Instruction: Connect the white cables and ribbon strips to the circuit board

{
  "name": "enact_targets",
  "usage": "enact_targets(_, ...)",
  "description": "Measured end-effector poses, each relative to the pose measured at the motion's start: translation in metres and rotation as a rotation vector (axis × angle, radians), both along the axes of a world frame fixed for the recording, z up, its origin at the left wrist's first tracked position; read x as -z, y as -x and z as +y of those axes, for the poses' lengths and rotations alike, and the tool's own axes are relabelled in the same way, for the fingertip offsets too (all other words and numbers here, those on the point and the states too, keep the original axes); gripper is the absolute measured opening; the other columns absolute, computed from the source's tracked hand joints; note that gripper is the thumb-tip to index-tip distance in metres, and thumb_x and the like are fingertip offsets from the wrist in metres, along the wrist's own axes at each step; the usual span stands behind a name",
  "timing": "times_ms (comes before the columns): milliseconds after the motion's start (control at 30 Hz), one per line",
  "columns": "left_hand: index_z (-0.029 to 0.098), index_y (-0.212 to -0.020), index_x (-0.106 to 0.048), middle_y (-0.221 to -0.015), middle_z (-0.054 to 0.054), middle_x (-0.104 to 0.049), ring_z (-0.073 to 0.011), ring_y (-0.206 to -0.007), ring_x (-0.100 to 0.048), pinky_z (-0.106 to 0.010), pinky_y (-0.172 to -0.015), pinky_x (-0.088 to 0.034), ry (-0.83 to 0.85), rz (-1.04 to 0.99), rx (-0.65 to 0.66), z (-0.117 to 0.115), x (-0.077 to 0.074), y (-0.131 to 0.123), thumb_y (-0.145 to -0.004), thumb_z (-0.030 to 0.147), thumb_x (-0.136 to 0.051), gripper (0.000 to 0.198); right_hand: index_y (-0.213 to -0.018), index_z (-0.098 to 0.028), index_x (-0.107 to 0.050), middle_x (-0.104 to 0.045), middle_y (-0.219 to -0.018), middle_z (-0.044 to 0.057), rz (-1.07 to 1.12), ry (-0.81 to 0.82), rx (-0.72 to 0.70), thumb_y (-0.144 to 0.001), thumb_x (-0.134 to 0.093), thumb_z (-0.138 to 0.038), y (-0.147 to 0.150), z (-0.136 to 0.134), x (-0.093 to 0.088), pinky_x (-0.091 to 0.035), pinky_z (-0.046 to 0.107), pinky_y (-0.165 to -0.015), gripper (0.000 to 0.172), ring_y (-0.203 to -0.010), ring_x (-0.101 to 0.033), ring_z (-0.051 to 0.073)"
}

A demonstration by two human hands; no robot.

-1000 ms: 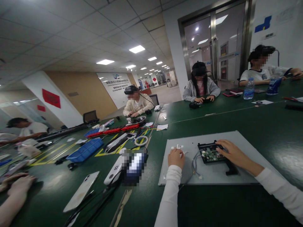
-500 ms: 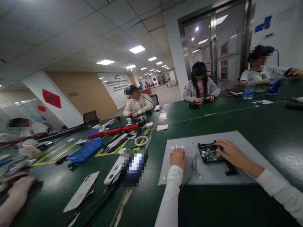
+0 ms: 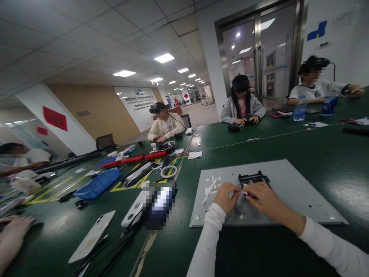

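A flat grey metal panel lies on the table before me. Near its back edge is a black plastic frame; the circuit board in it is mostly covered by my right hand. My left hand is just left of the frame, thumb and fingers pinched. Between the fingertips of both hands is a small white strip, its kind too small to make out. Crossed white strips are on the panel left of my left hand. A cable connector rests below my hands.
To the left are a white phone, a white device with a black cable, a lit screen and a blue tray. A co-worker's hand is at the far left. Several people sit around the table.
My right hand has left the board's right side and moved left toward my left hand. My left hand has shifted right, off the white strips. Both now pinch the small white strip.
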State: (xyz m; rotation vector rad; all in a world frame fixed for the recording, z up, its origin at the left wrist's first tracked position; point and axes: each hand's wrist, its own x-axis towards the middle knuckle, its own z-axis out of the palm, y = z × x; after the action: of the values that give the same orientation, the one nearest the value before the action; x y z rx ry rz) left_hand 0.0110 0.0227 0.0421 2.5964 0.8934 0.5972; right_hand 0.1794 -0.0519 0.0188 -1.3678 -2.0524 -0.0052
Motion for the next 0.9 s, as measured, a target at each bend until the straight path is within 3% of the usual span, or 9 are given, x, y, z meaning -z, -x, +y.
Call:
enact_targets(200,0.019,-0.088,-0.061,-0.084,-0.002,-0.058,-0.013,-0.082,-0.052,-0.025,-0.078,-0.041,0.105,-0.042,0.01,0.002,0.0,0.002,-0.075,0.018,-0.051,0.016,-0.089,-0.021,-0.056,-0.058,-0.089,0.004,0.053,0.006,0.006,-0.081,-0.039,-0.016,0.001,-0.002,-0.001,-0.035,0.034,-0.078,0.019,-0.084,-0.051,0.017)
enact_targets(700,0.014,-0.082,-0.06,-0.079,-0.002,-0.061,-0.0089,-0.065,-0.055,-0.02,-0.062,-0.044,0.42,-0.35,-0.317,0.027,0.027,0.012,-0.065,0.006,-0.053,0.02,-0.091,-0.024,-0.056,-0.059,-0.089,-0.002,0.099,0.056,0.038,-0.081,-0.045,-0.014,0.013,-0.001,0.014,-0.028,0.032,-0.082,0.018,-0.085,-0.05,0.014)
enact_targets(900,0.015,-0.078,-0.059,-0.078,-0.001,-0.059,-0.0085,-0.063,-0.054,-0.021,-0.063,-0.044,0.278,-0.309,-0.408,0.032,0.035,0.01,-0.063,0.003,-0.054,0.02,-0.086,-0.022,-0.058,-0.059,-0.084,0.0,0.021,0.023,0.075,-0.084,-0.042,-0.015,0.019,-0.002,0.013,-0.023,0.033,-0.086,0.017,-0.082,-0.05,0.013)
